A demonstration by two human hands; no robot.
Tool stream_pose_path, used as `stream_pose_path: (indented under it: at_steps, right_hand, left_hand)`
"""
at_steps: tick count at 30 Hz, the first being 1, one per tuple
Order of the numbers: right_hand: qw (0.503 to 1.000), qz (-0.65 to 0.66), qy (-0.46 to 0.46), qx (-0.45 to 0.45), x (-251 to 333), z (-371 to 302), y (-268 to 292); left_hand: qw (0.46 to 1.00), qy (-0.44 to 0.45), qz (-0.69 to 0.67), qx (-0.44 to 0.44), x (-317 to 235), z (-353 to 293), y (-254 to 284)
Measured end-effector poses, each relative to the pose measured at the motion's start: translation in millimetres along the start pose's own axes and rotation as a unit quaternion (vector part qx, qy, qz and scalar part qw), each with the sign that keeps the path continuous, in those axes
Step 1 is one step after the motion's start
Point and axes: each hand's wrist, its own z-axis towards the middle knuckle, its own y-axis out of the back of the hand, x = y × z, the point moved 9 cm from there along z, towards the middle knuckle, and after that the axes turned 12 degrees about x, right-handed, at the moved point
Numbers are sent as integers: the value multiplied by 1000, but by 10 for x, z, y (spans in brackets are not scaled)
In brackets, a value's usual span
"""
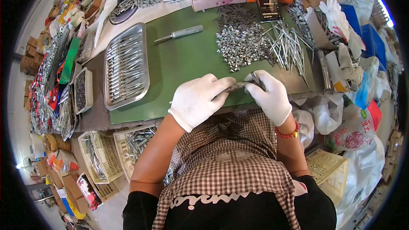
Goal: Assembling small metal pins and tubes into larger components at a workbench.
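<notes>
My left hand, in a white knitted glove, closes on a slim silver metal rod near the front edge of the green work mat. A thin tip of it pokes out past the glove's left side. My right hand, gloved too, pinches the silver metal piece at the rod's other end; whether the two are one part I cannot tell. A short dark metal tube also sits in the right hand's fingers. Beyond them lie a pile of small silver sleeves and a fan of thin rods.
At left, a steel tray holds a row of slim metal tools. A grey-handled screwdriver-like tool lies on the mat. Behind are a pink box of small parts and a propped phone. Plastic baskets stand below the table.
</notes>
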Motion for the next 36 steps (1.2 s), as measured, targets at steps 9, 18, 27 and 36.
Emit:
stream_pose_path:
  at_steps: [9,18,27,36]
  right_hand:
    - [999,-16,18,-22,21,12,54]
    - [931,-294,87,-198,232,333,603]
    - [893,-441,-34,-80,289,838,456]
    - [941,-322,78,-65,420,473,331]
  left_hand:
    - [999,32,31,8,-10,-47,-49]
    - [992,75,95,20,-63,-60,-217]
    - [991,89,89,49,-37,-21,-259]
    - [992,87,82,45,-33,-34,-248]
